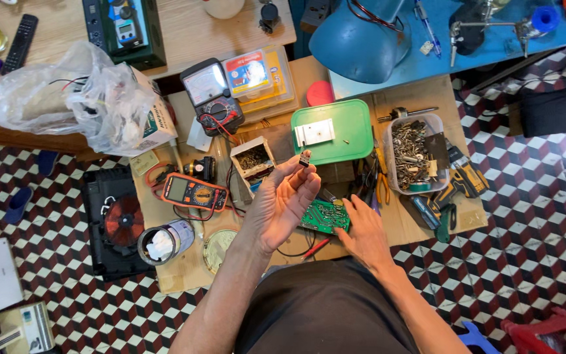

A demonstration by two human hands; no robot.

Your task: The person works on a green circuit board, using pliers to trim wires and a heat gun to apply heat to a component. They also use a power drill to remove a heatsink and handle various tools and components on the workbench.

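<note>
My left hand is raised palm up, its fingertips pinching a small dark electronic component above the board. My right hand rests flat on the low wooden work board, its fingers touching the edge of a green circuit board that lies beside it. A red probe lead lies just under the circuit board.
Around the hands: an orange digital multimeter, a black analog meter, a green lidded box, a clear tub of metal parts, a small box of screws, pliers, a tin can, a plastic bag, a blue lamp.
</note>
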